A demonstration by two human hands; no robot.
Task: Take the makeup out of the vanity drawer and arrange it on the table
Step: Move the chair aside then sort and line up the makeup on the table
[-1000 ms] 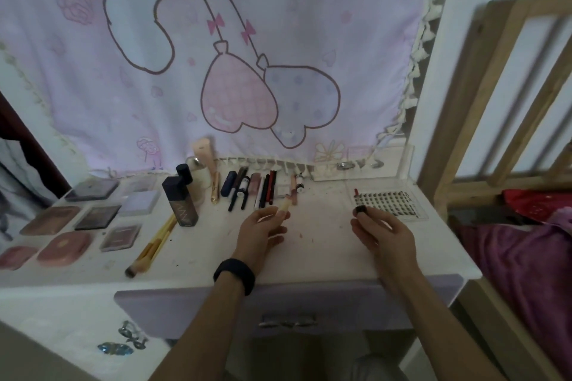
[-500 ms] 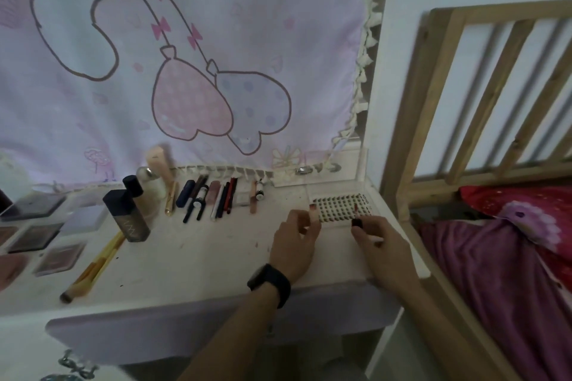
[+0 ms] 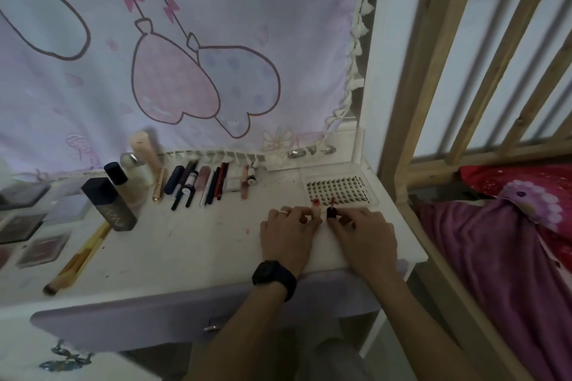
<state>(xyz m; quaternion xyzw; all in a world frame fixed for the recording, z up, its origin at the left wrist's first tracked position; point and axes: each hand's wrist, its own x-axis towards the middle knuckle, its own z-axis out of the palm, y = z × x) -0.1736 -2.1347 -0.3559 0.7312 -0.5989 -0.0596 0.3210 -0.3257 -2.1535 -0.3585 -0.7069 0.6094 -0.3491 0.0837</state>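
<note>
**Inspector:** Nearest item?
**Clerk:** The vanity drawer (image 3: 154, 318), lilac front, directly below both wrists. I cannot tell whether it is fully closed. A black watch (image 3: 274, 278) is on the left wrist.

**Inspector:** Left hand?
**Clerk:** The left hand (image 3: 288, 232) rests on the table (image 3: 185, 244) with its fingers curled. They pinch a small pale lip tube (image 3: 315, 210) with a red mouth, held upright at the fingertips.

**Inspector:** Right hand?
**Clerk:** The right hand (image 3: 362, 235) is just beside the left. It pinches a black cap (image 3: 331, 213) with a thin red wand rising from it. Cap and tube stand close together with a narrow gap between them.

**Inspector:** Beyond the fingertips?
**Clerk:** A clear lash tray (image 3: 340, 190) lies flat just past both hands. Well off to the left of the left hand is a row of pencils and tubes (image 3: 201, 184). Further left are a dark square bottle (image 3: 110, 204), a brush (image 3: 77, 258) and palettes (image 3: 41, 249).

**Inspector:** Farthest?
**Clerk:** A pink printed cloth (image 3: 185, 71) hangs behind the table.
</note>
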